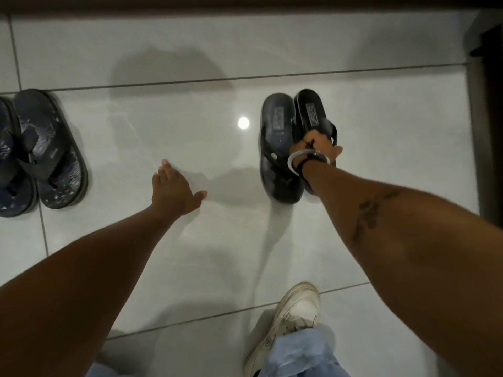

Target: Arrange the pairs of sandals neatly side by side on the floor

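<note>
Two black slide sandals (279, 137) hang together at centre right, heels pointing away from me. My right hand (317, 148) is shut on their straps and holds them just above the white tiled floor (168, 110); the right sandal (310, 112) is tilted on its edge. A bracelet and a dark band circle that wrist. A pair of dark blue patterned flip-flops (51, 151) lies side by side on the floor at the far left, partly cut off by the frame. My left hand (174, 190) hovers open over the bare tiles between the two pairs, fingers spread.
My foot in a white sneaker (291, 319) with a light blue trouser leg stands at the bottom centre. A dark furniture edge or door frame (487, 131) runs down the right side. A dark strip (245, 2) borders the far end of the floor.
</note>
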A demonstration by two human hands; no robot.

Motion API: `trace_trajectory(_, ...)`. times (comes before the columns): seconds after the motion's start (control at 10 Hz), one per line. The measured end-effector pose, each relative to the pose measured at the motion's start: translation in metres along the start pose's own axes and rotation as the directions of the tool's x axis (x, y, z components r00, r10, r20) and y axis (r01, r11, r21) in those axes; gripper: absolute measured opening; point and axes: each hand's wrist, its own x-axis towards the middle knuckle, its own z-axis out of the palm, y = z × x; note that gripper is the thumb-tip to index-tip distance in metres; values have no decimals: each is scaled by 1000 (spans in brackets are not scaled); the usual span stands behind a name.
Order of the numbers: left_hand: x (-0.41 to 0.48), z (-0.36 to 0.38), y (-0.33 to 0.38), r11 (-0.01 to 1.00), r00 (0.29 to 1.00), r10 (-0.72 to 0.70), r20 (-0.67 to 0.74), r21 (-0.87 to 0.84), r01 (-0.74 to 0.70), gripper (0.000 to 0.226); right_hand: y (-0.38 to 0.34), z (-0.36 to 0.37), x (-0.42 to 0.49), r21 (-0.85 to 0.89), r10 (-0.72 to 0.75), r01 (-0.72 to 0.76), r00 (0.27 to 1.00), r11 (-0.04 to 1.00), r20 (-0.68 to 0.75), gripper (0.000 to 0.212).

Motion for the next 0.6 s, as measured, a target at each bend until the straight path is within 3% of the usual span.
trace_trajectory(0.2, 2, 4, -3, 999, 999, 9, -32, 37, -7, 102, -29, 1, 36, -28, 37, -40, 996, 999, -87, 18)
trace_trajectory(0.4, 2, 2, -3, 1000, 1000, 21, -13, 17, -21, 102, -34, 10, 37, -32, 44, -47, 996, 998, -83, 14)
trace_trajectory(0.5, 1, -15, -7, 1000, 999, 17, 51, 10, -17, 97, -32, 2, 28, -11, 32, -32, 999, 999, 2, 22)
trace_trajectory(0.6, -11, -57, -14, 998, 1000, 28, -13, -56, -29, 83, -43, -29, 4, 61, -81, 75, 991, 995, 105, 28)
